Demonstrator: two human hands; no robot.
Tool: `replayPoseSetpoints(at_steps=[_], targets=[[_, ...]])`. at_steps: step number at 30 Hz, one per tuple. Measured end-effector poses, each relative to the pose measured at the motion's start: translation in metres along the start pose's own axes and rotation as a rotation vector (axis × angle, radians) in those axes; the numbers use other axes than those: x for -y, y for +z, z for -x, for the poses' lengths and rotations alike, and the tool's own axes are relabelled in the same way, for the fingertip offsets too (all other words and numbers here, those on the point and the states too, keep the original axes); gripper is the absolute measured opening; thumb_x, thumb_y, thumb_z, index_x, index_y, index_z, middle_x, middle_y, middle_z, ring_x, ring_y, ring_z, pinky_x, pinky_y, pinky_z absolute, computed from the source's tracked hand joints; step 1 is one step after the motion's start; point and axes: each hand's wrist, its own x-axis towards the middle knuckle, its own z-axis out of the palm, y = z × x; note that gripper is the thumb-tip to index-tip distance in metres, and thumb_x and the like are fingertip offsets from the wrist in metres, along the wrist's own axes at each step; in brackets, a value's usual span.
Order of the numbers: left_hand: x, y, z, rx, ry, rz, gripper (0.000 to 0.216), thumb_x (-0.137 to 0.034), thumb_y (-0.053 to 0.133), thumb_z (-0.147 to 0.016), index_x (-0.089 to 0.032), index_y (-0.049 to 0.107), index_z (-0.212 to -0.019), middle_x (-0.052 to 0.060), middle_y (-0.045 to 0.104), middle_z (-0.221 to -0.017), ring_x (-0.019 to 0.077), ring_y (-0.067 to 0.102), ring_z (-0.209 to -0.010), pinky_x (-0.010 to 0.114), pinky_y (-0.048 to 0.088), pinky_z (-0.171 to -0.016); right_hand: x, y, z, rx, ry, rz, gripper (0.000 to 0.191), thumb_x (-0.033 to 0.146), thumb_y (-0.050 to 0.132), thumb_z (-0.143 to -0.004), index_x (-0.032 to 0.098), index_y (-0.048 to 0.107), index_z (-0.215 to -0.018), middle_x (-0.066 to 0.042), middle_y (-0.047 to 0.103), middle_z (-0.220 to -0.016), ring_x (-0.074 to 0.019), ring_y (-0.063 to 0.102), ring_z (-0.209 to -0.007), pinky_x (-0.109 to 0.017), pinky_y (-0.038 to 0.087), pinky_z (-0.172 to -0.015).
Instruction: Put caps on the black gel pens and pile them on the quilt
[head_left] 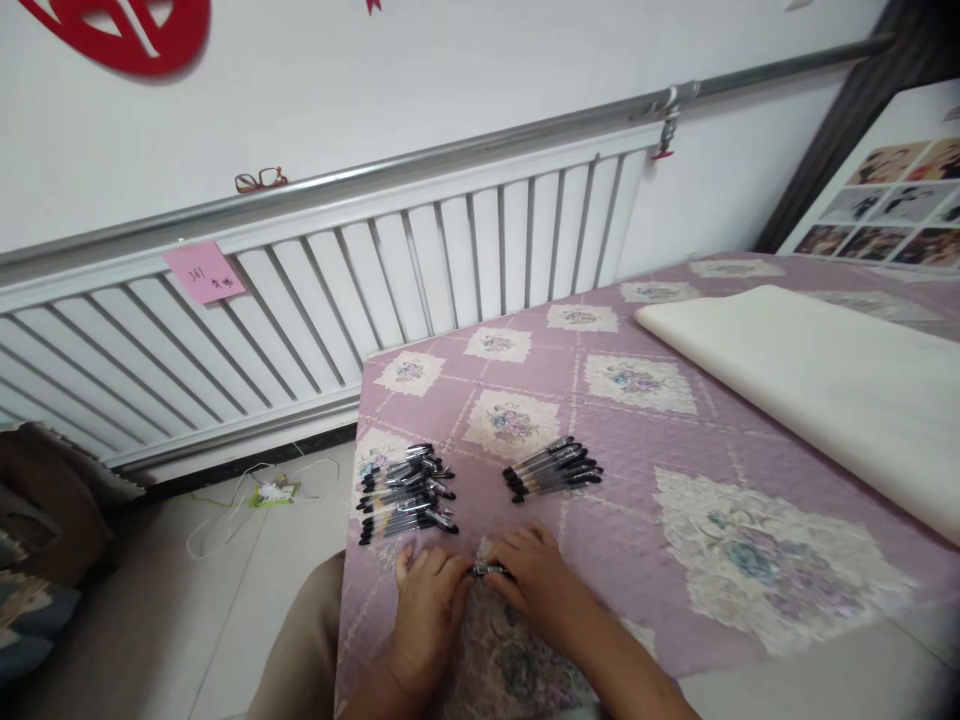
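Between my two hands, near the front edge of the table, is a pen (489,570) with a dark, clear-looking body; only its middle shows. The fingers of my left hand (431,595) close around its left end. My right hand (534,570) grips its right end, with thumb and fingers bent around it. Just beyond my left hand lies a larger pile of black-capped pens (405,495). A smaller bundle of similar pens (553,470) rests beyond my right hand, its pens roughly side by side.
A purple floral cloth covers the table (480,480). A folded cream sheet (817,370) lies on the right. Behind stands a white radiator (420,270) with a pink note (204,272); glasses (261,180) sit on the pipe above. A power strip (274,493) with cables is on the floor.
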Motion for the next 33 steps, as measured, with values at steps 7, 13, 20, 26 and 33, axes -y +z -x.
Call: replayPoseSetpoints(at_steps=[7, 13, 20, 26, 33], targets=[[0.0003, -0.0002, -0.0001, -0.019, 0.0, 0.005, 0.018, -0.018, 0.05, -0.09, -0.027, 0.064, -0.097, 0.001, 0.065, -0.087, 0.0212, 0.058, -0.087, 0.054, 0.027, -0.1, 0.0009, 0.004, 0.003, -0.083, -0.005, -0.079, 0.01, 0.022, 0.061, -0.083, 0.022, 0.058, -0.093, -0.003, 0.066, -0.094, -0.0211, 0.057, -0.095, -0.041, 0.032, -0.095], [-0.0007, 0.0007, 0.0005, -0.034, 0.053, -0.011, 0.022, -0.013, 0.047, -0.089, -0.026, 0.063, -0.098, 0.0, 0.065, -0.087, 0.0202, 0.059, -0.085, 0.052, 0.029, -0.098, 0.0029, 0.0001, 0.0011, -0.03, 0.007, -0.027, 0.014, 0.032, 0.056, -0.089, 0.024, 0.062, -0.098, -0.004, 0.066, -0.103, -0.0242, 0.055, -0.103, -0.044, 0.031, -0.094], [-0.003, -0.0013, -0.0012, -0.007, 0.079, -0.036, 0.017, -0.015, 0.047, -0.089, -0.024, 0.061, -0.09, 0.0, 0.065, -0.084, 0.0201, 0.058, -0.082, 0.038, 0.039, -0.081, 0.0032, -0.0009, 0.0023, -0.018, -0.01, -0.072, 0.008, 0.019, 0.06, -0.084, 0.023, 0.06, -0.091, -0.001, 0.066, -0.096, -0.021, 0.057, -0.098, -0.042, 0.029, -0.097], [-0.0015, -0.0002, 0.0006, -0.006, 0.069, -0.033, 0.016, -0.016, 0.048, -0.09, -0.023, 0.062, -0.096, 0.002, 0.065, -0.088, 0.0205, 0.058, -0.084, 0.037, 0.039, -0.079, 0.0043, -0.0018, 0.0031, -0.065, 0.014, -0.096, 0.026, 0.026, 0.067, -0.079, 0.021, 0.058, -0.103, -0.004, 0.065, -0.103, -0.0231, 0.055, -0.1, -0.04, 0.033, -0.093], [-0.0023, -0.0009, -0.0009, 0.084, 0.018, -0.019, 0.018, -0.013, 0.051, -0.089, -0.025, 0.062, -0.097, 0.0, 0.064, -0.091, 0.0211, 0.057, -0.087, 0.037, 0.038, -0.08, 0.0015, -0.0007, 0.0006, 0.008, 0.003, -0.036, 0.005, 0.022, 0.058, -0.088, 0.023, 0.062, -0.091, -0.002, 0.067, -0.098, -0.0229, 0.057, -0.1, -0.045, 0.03, -0.096]])
